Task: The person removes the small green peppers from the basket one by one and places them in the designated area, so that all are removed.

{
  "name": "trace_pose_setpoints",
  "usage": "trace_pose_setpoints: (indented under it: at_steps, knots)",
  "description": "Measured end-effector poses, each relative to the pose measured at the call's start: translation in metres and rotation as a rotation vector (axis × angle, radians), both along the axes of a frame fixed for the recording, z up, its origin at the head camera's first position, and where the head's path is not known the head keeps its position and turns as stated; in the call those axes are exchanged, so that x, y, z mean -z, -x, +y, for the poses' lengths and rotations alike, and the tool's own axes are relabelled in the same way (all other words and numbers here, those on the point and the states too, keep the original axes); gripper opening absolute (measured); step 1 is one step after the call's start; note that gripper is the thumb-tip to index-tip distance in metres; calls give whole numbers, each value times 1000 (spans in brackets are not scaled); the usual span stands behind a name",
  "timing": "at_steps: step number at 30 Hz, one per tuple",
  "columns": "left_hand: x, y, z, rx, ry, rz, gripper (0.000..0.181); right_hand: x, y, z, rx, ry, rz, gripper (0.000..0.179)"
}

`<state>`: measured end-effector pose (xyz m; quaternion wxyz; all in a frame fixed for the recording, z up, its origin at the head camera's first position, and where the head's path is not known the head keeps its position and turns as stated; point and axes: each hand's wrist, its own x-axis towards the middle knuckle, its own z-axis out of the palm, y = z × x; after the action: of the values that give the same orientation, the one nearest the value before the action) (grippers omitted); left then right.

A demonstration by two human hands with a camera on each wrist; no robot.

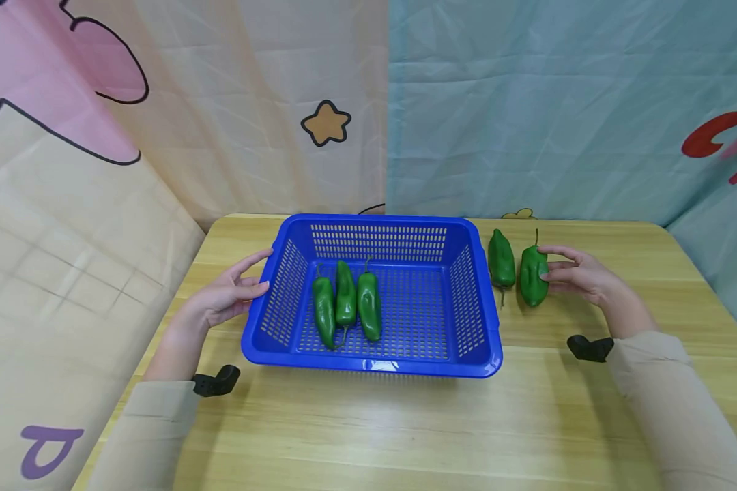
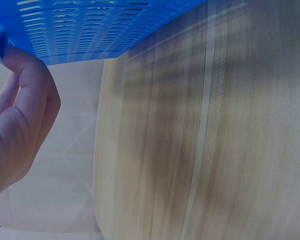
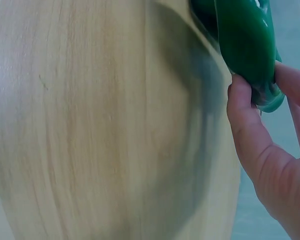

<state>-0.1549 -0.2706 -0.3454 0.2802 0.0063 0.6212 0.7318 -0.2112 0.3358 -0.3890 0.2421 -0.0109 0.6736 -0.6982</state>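
Observation:
My left hand (image 1: 236, 290) holds the left rim of a blue plastic basket (image 1: 374, 365), its thumb and fingers spread along the edge. In the left wrist view, bent fingers (image 2: 32, 95) meet the rim beside the slotted wall. Three glossy green peppers (image 1: 369, 307) lie side by side in the basket's left half. To the right of the basket, my right hand (image 1: 580, 276) pinches a green pepper (image 1: 533, 276) between thumb and fingers, its stem pointing away. Another green pepper (image 1: 501, 259) lies between that one and the basket, stem toward me.
The basket stands on a light wooden table (image 1: 356, 429). Patterned curtains (image 1: 516, 102) hang behind the table's back edge and along both sides. Black wrist mounts (image 1: 589, 348) stick out near both sleeves.

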Motion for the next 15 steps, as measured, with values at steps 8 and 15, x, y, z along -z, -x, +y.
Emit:
trace_pose_setpoints:
  at_steps: [8, 15]
  knots:
    - [-1, 0, -1, 2, 10, 3, 73, 17, 11, 2, -20, 113, 34, 45]
    - [-1, 0, 0, 6, 6, 9, 72, 11, 10, -8, 71, 33, -37, 50]
